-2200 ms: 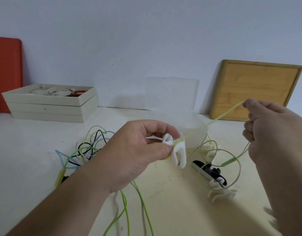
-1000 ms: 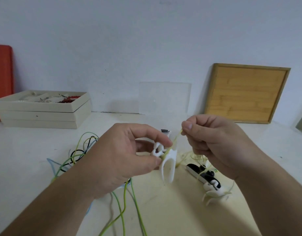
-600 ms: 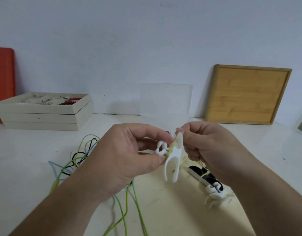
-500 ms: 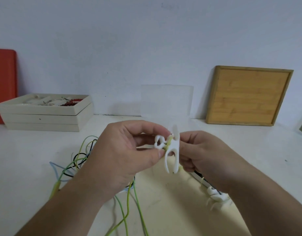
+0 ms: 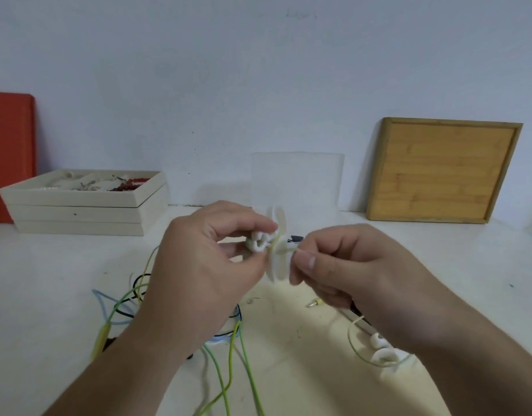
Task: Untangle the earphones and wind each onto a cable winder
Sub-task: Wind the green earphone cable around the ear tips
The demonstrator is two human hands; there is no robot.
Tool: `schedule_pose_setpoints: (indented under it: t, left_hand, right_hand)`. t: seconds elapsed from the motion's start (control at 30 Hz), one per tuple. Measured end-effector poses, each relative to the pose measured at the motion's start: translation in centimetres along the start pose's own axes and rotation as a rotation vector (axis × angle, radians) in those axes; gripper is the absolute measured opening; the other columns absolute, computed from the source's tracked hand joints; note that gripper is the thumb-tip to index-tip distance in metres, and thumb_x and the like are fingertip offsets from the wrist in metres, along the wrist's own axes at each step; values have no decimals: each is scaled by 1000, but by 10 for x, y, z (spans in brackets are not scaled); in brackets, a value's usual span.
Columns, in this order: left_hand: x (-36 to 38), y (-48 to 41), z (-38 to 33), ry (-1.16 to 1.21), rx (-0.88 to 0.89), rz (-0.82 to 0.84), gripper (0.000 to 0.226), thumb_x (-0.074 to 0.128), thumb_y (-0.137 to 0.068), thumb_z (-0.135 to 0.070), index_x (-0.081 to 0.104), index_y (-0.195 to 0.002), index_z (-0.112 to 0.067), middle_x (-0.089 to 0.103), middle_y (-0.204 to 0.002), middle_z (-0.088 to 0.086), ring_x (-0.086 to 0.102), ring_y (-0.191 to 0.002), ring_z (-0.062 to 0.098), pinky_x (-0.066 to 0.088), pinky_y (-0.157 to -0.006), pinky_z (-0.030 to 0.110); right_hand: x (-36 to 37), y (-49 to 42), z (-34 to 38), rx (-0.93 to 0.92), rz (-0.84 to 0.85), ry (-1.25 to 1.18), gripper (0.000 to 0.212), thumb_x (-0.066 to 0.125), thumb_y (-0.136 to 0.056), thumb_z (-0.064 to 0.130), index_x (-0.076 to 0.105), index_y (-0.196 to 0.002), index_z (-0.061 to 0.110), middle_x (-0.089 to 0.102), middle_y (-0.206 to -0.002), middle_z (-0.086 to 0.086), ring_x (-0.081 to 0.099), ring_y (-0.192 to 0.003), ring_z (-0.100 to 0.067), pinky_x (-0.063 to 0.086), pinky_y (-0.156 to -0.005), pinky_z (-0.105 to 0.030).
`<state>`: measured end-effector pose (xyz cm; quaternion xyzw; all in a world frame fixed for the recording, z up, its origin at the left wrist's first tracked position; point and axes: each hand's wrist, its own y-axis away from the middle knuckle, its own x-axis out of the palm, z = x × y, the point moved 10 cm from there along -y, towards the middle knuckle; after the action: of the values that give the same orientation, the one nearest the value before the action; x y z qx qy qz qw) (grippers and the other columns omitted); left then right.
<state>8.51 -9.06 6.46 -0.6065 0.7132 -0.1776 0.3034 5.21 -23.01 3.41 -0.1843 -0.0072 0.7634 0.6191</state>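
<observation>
1. The person's left hand [image 5: 204,271] is bare, with no glove, ring or band showing on its fingers.
2. The left forearm [image 5: 117,367] is bare as far as the lower edge of the view; no sleeve, cuff or watch shows on it.
3. The person's right hand [image 5: 357,271] is bare as well, and its thumbnail [image 5: 310,261] is short and unpainted.
4. The right forearm [image 5: 480,364] is uncovered as far as the lower right corner of the view, with no sleeve, strap or bracelet at the wrist.
5. Knuckles and finger creases show plainly on both hands; no markings or tattoos can be made out.
</observation>
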Motion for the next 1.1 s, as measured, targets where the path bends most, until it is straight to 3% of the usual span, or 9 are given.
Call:
schedule_pose_setpoints:
  t: [0.13, 0.23, 0.3, 0.5, 0.6, 0.83, 0.93, 1.03, 1.1]
  left_hand:
    - [25, 8, -3, 35, -4, 197, 31, 77, -69, 4, 81, -82, -24, 72, -89, -7, 73, -83, 17, 59, -74, 21]
    - [37, 12, -2, 121, -63, 314, 36, 78, -71, 13, 81, -79, -22, 73, -89, -6, 74, -83, 15, 56, -73, 17]
    - [41, 13, -3, 204, -94, 345, 32, 77, -67, 9, 81, -79, -21, 74, -89, -4, 74, -85, 16, 55, -73, 17]
    - [32, 9, -5, 433, -150, 258, 29, 74, -61, 8, 80, -82, -12, 76, -83, 5, 74, -81, 20, 58, -72, 25]
    - [14, 5, 5, 418, -209, 55, 35, 80, -63, 15, 79, -84, -13, 78, -80, 8, 75, -77, 19, 57, -69, 22]
    - [-14, 4, 24, 184, -250, -166, 29, 78, -74, 4, 80, -85, -23, 78, -80, -3, 75, -81, 14, 55, -81, 29]
    - [-11, 2, 14, 39, -167, -127, 33, 77, -75, 7, 78, -84, -25, 77, -83, -12, 73, -81, 3, 54, -70, 12]
    - [-5, 2, -1, -148, -6, -76, 35, 75, -74, 9, 79, -84, -24, 72, -90, -12, 71, -87, 5, 55, -76, 12]
    - [0, 3, -4, -208, 40, -33, 37, 75, -73, 11, 79, -85, -24, 70, -91, -13, 70, -88, 6, 56, -79, 14]
  right_hand:
    - [-31, 4, 6, -42, -199, 16, 25, 63, -84, 27, 70, -67, 10, 30, -53, -9, 20, -54, -30, 17, -49, -39]
    - [-58, 11, 12, -59, -410, 239, 30, 73, -87, 26, 65, -64, 8, 32, -46, 4, 26, -45, -17, 25, -44, -25]
    - [-62, 12, 15, -80, -464, 241, 30, 71, -88, 23, 63, -62, 9, 32, -45, 10, 25, -44, -9, 26, -43, -16]
    - [-45, 6, -9, 107, -322, 182, 36, 61, -95, 31, 65, -64, 15, 37, -59, -9, 23, -54, -35, 21, -51, -42]
    - [-18, 2, -22, 185, -114, 215, 38, 52, -102, 32, 71, -72, 16, 39, -57, -4, 32, -50, -19, 27, -48, -28]
    - [14, 0, -12, 60, 109, 210, 27, 53, -95, 34, 74, -88, 19, 42, -62, -9, 40, -60, -22, 36, -61, -35]
    - [7, 1, -6, 42, 55, 231, 25, 60, -86, 39, 75, -84, 19, 42, -59, -5, 37, -58, -24, 33, -58, -38]
    - [-17, 3, 6, -20, -108, 242, 25, 65, -80, 39, 72, -71, 16, 43, -53, -5, 37, -54, -20, 32, -53, -31]
    - [-33, 6, 15, -81, -226, 196, 25, 67, -79, 37, 70, -67, 16, 40, -51, -11, 34, -51, -25, 31, -49, -38]
